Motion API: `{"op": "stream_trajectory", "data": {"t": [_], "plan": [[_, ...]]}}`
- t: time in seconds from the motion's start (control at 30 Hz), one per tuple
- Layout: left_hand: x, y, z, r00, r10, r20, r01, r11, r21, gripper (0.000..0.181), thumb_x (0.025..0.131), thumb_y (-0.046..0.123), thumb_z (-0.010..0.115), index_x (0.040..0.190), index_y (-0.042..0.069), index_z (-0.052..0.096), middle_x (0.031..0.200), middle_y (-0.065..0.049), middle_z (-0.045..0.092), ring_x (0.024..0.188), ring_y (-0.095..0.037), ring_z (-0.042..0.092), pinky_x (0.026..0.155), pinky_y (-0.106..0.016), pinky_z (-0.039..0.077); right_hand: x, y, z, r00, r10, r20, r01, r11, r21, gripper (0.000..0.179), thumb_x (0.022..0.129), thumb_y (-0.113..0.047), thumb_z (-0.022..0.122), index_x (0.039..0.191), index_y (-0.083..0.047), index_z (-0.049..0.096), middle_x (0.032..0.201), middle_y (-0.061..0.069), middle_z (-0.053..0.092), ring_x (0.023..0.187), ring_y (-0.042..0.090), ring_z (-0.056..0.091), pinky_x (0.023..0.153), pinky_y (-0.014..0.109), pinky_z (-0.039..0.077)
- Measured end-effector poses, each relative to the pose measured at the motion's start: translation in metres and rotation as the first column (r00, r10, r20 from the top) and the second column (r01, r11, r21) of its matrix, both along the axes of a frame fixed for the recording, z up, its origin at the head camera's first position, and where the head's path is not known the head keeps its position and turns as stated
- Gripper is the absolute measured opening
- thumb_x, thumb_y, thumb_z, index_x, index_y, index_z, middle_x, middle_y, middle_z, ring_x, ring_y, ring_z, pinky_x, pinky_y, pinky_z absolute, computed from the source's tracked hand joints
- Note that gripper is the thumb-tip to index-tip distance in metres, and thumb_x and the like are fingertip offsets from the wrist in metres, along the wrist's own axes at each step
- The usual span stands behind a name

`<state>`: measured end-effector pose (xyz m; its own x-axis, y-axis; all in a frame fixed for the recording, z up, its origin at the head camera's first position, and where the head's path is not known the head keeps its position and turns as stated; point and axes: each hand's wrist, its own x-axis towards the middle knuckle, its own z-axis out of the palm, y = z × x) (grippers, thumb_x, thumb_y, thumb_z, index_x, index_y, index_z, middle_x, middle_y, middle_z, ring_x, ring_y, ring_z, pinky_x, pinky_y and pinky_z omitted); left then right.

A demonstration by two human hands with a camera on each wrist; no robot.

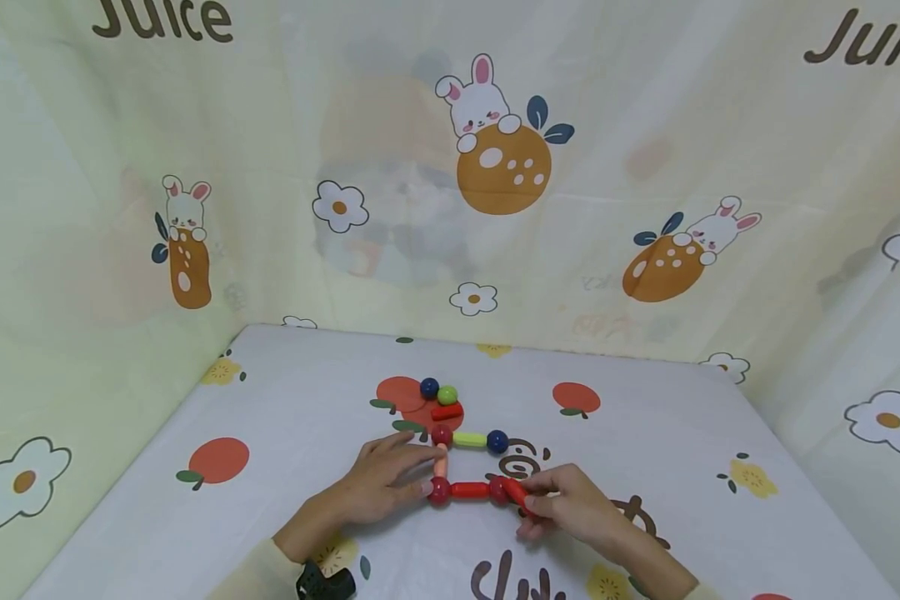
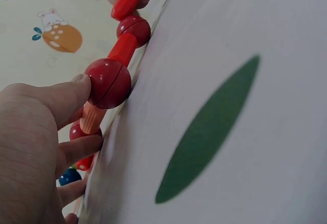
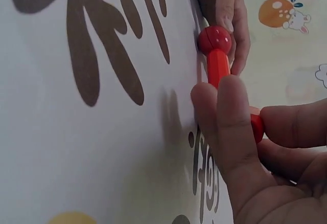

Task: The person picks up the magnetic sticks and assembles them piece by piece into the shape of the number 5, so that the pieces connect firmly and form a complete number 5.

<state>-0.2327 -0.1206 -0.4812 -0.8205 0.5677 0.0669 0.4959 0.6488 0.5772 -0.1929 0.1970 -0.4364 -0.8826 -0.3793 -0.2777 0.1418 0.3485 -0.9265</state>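
Balls and rods form an open-sided frame on the table. My left hand [image 1: 386, 479] lies along its left side. In the left wrist view, the thumb presses a shiny red ball [image 2: 108, 83], and the spread fingers reach past the orange rod [image 2: 93, 119]. A red rod [image 1: 469, 491] runs from that ball to another red ball [image 1: 498, 490]. Against this second ball, my right hand [image 1: 570, 504] pinches a red rod [image 1: 517, 493] between thumb and fingers, slanting toward me. At the frame's far side, a yellow-green rod [image 1: 469, 439] links a red ball [image 1: 442, 436] with a dark blue ball [image 1: 497, 442].
Behind the frame lie a loose dark blue ball [image 1: 429, 387], a green ball [image 1: 447, 395] and a red rod [image 1: 447, 412]. The printed white tablecloth [image 1: 307, 392] covers the table. A cream curtain [image 1: 390, 125] with rabbits and flowers hangs around it.
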Motion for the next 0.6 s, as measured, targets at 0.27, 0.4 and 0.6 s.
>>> {"op": "stream_trajectory", "data": {"t": [0.27,0.4,0.6], "plan": [[-0.001,-0.002,-0.003,1.000,0.003,-0.008,-0.003,1.000,0.002,0.052,0.099,0.049,0.057,0.150,0.039,0.048,0.153,0.012,0.048,0.153,-0.033,0.020,0.116,-0.063,0.015,0.009,-0.005,-0.003,0.997,-0.064,0.043,0.063,0.998,0.024,0.032,0.097,0.000,0.053,0.123,0.017,0.059,0.092,0.017,0.071,0.074,0.032,0.075,0.067,0.036,0.061],[-0.002,-0.002,-0.003,1.000,-0.013,-0.012,0.013,1.000,0.009,0.052,0.100,0.048,0.056,0.150,0.037,0.049,0.153,0.012,0.049,0.153,-0.033,0.021,0.115,-0.063,0.016,0.012,-0.010,-0.005,0.992,-0.104,0.076,0.101,0.994,0.040,0.038,0.097,0.000,0.050,0.132,0.014,0.053,0.093,0.019,0.068,0.072,0.033,0.075,0.063,0.035,0.061],[-0.002,-0.002,-0.003,1.000,-0.010,-0.009,0.010,1.000,0.005,0.051,0.100,0.047,0.056,0.150,0.036,0.049,0.154,0.011,0.048,0.153,-0.034,0.020,0.116,-0.062,0.015,0.014,-0.016,-0.008,0.992,-0.119,0.033,0.112,0.978,0.176,0.051,0.091,-0.008,0.065,0.139,0.002,0.050,0.074,0.011,0.069,0.053,0.022,0.064,0.049,0.028,0.050]]}}
